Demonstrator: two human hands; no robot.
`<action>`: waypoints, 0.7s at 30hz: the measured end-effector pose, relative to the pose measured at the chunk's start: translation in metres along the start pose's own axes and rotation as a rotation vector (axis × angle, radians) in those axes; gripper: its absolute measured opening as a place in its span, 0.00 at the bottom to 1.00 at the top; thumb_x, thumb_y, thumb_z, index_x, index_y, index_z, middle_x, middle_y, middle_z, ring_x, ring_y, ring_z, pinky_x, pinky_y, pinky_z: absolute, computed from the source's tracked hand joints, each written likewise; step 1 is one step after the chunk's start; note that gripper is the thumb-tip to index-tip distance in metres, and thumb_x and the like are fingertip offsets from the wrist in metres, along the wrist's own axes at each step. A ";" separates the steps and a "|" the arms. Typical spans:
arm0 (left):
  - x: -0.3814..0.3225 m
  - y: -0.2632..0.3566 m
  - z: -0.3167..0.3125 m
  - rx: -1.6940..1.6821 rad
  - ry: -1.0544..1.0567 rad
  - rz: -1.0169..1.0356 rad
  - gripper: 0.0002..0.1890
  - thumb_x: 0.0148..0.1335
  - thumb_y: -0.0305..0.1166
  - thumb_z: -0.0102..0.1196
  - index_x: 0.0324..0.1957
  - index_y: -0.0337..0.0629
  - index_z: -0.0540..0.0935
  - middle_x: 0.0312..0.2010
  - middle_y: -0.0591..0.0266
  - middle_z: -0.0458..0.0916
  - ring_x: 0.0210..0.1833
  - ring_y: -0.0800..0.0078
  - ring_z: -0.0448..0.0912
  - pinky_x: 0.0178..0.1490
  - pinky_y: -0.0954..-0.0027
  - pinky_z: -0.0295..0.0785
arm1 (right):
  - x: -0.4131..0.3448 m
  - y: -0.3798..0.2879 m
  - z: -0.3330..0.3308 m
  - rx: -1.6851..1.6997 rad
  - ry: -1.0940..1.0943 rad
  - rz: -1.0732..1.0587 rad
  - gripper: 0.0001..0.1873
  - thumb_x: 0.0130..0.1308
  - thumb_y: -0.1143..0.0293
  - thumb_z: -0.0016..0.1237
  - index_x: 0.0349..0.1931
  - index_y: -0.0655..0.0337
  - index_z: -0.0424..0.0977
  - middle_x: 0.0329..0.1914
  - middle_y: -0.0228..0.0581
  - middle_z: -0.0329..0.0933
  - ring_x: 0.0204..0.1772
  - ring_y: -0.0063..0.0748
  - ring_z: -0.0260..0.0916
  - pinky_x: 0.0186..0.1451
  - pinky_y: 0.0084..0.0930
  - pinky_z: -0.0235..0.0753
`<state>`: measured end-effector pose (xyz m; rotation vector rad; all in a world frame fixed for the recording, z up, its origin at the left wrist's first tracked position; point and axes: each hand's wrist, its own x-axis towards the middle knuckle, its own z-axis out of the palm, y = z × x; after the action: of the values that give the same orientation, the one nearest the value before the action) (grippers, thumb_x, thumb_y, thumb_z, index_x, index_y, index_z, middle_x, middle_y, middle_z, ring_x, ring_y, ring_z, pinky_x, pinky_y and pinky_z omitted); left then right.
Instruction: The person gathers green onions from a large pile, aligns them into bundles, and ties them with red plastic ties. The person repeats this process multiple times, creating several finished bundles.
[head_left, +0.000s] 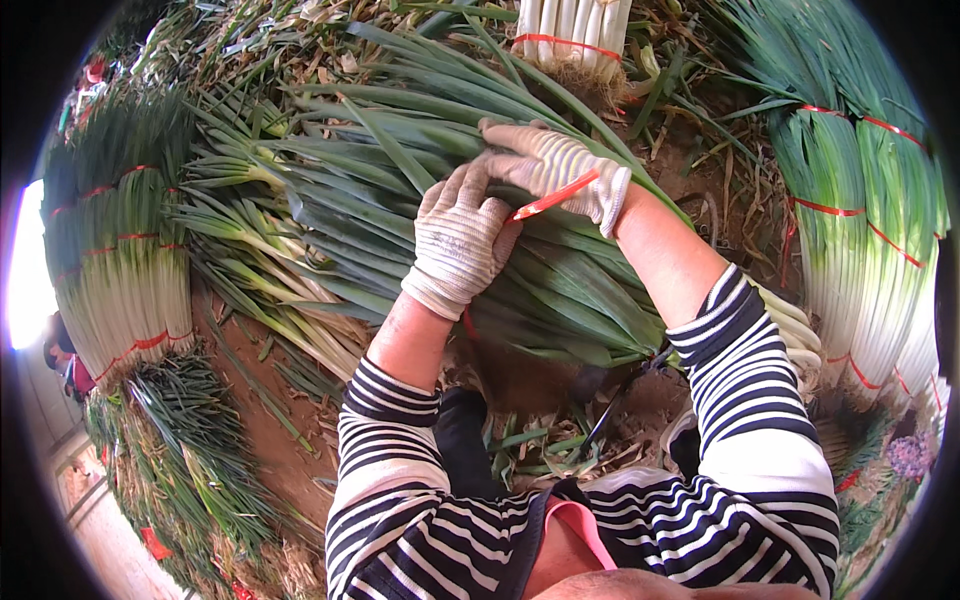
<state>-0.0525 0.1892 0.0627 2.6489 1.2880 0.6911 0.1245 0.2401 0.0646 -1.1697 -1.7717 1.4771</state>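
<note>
A large bundle of green onions or leeks lies across the ground before me, its broad green leaves (585, 292) fanned to the left. White stalks (787, 330) of the bundle show beyond my right forearm. My left hand (461, 232), in a striped knit glove, rests on the leaves. A red plastic tie strip (555, 196) runs out from between its thumb and fingers towards my right wrist. Spread flat on the leaves, my gloved right hand (547, 161) has its fingertips beside the left hand. Part of the bundle is hidden under my hands and arms.
Upright bundles bound with red ties stand at left (120, 277) and right (862, 217). Another bound bundle (574, 37) stands at the top. Loose thin onions (277, 262) lie left of my bundle. A dark cord (611, 405) and leaf scraps (525, 442) are near my legs.
</note>
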 end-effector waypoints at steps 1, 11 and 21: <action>0.000 -0.001 0.002 -0.011 -0.013 -0.001 0.11 0.49 0.38 0.64 0.30 0.44 0.81 0.56 0.52 0.77 0.57 0.54 0.77 0.57 0.54 0.70 | -0.002 0.000 -0.003 0.281 0.057 0.022 0.23 0.70 0.62 0.52 0.59 0.66 0.73 0.60 0.46 0.76 0.63 0.34 0.71 0.66 0.24 0.68; -0.004 0.000 0.006 -0.039 0.015 0.030 0.10 0.53 0.35 0.61 0.33 0.45 0.76 0.52 0.50 0.81 0.51 0.51 0.80 0.52 0.53 0.72 | -0.030 0.106 -0.111 0.479 0.234 0.803 0.37 0.75 0.39 0.34 0.72 0.59 0.61 0.72 0.42 0.65 0.73 0.35 0.60 0.75 0.32 0.56; -0.019 0.004 -0.001 -0.059 0.051 0.045 0.11 0.51 0.35 0.62 0.32 0.44 0.74 0.50 0.48 0.81 0.48 0.51 0.80 0.48 0.55 0.72 | 0.010 0.047 -0.060 0.705 -0.296 0.446 0.31 0.71 0.45 0.49 0.63 0.61 0.72 0.55 0.34 0.80 0.53 0.22 0.76 0.57 0.26 0.77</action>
<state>-0.0598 0.1720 0.0579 2.6374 1.2037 0.7951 0.1828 0.2782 0.0332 -1.0239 -0.9964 2.3772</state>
